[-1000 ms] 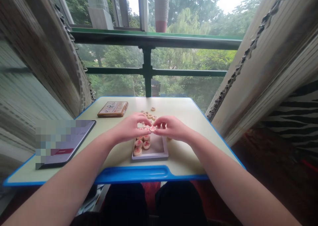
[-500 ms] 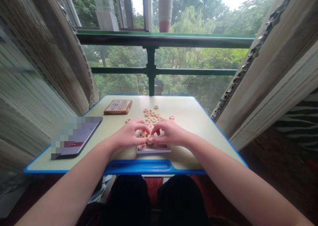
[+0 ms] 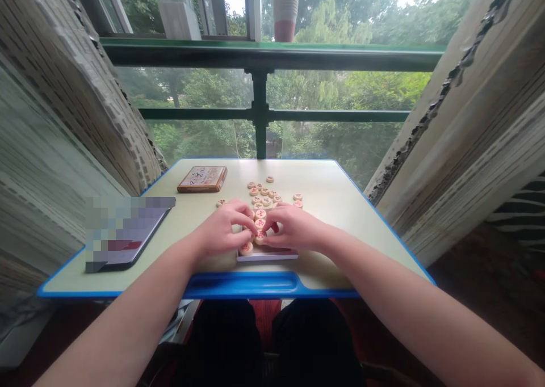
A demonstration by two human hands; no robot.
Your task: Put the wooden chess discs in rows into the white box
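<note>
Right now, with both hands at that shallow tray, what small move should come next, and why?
Perhaps ease the left hand and right hand off the red-marked piece between them: it appears lined up with two others in the tray, while loose pieces lie farther off on the table.

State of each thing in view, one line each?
Left hand: curled at a red-marked piece, grip unclear
Right hand: curled at the same piece, grip unclear
Tray: open-topped, partly filled
Loose pieces: scattered outside the tray
Printed box: lying flat
Device: screen on, partly pixelated
Curtains: drawn apart
</note>
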